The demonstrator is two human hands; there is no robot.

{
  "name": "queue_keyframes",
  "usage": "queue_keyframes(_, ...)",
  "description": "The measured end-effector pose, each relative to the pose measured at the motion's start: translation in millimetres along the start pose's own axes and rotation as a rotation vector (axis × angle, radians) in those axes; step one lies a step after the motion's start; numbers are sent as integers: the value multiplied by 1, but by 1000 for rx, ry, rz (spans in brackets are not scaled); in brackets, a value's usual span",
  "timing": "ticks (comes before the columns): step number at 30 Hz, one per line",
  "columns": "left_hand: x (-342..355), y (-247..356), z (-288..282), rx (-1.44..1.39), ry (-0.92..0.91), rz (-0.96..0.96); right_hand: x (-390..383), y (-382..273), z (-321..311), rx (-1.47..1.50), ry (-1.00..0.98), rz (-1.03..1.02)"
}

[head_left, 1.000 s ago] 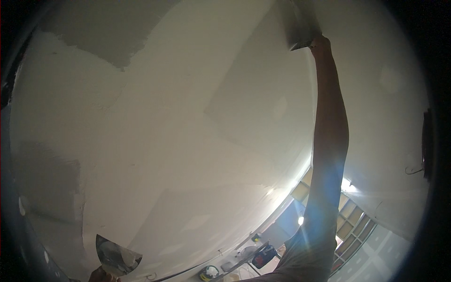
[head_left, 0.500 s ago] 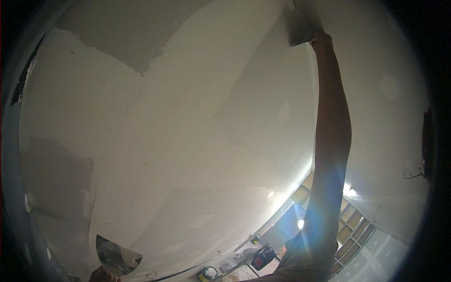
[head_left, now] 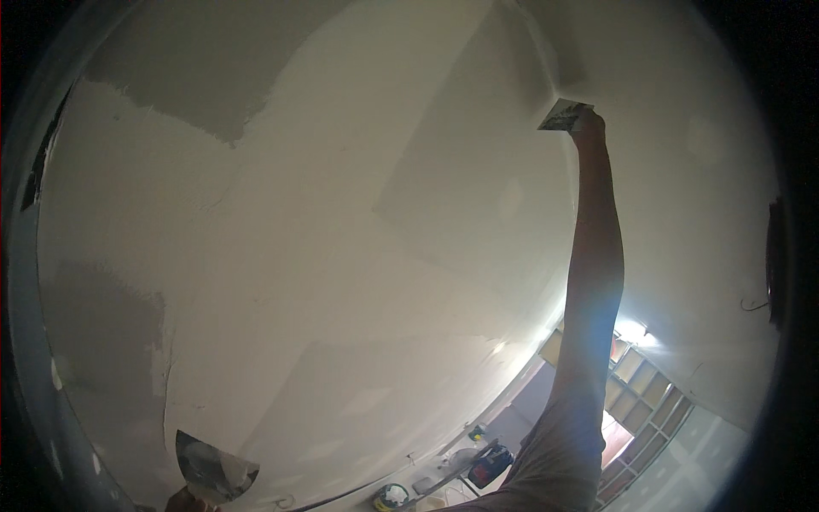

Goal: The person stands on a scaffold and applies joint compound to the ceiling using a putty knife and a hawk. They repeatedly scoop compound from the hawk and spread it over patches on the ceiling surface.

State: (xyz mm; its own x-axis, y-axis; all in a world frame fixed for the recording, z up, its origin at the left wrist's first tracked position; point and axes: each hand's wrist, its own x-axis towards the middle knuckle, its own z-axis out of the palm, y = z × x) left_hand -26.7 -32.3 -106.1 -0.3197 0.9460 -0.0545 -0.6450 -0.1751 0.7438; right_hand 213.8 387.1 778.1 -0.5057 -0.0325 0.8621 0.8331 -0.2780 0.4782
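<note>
Right fingers [head_left: 586,120] apparently tight on scraper [head_left: 560,116]

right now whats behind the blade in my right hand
Pale surface shows around the blade in your right hand; above it, a lighter line runs between darker bands. What lies directly behind the blade and hand is covered and can't be seen.

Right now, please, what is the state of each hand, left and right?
Left hand: closed, holding a wide scraper; the picture's edge cuts off part of the hand.
Right hand: closed, holding a second scraper.
</note>
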Motion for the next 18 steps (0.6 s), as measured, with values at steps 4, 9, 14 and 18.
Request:
queue_keyframes(4,-3,13,11,-22,36,-77,9,-11,12,-217,-208,-64)
queue_keyframes(9,4,4,3,-9,19,-94,59,20,95,500,24,110)
queue_keyframes(14,6,-2,0,-10,-2,-89,119,16,94,961,213,171)
queue_keyframes(18,5,-4,3,-14,5,-75,128,-24,24,1158,279,139)
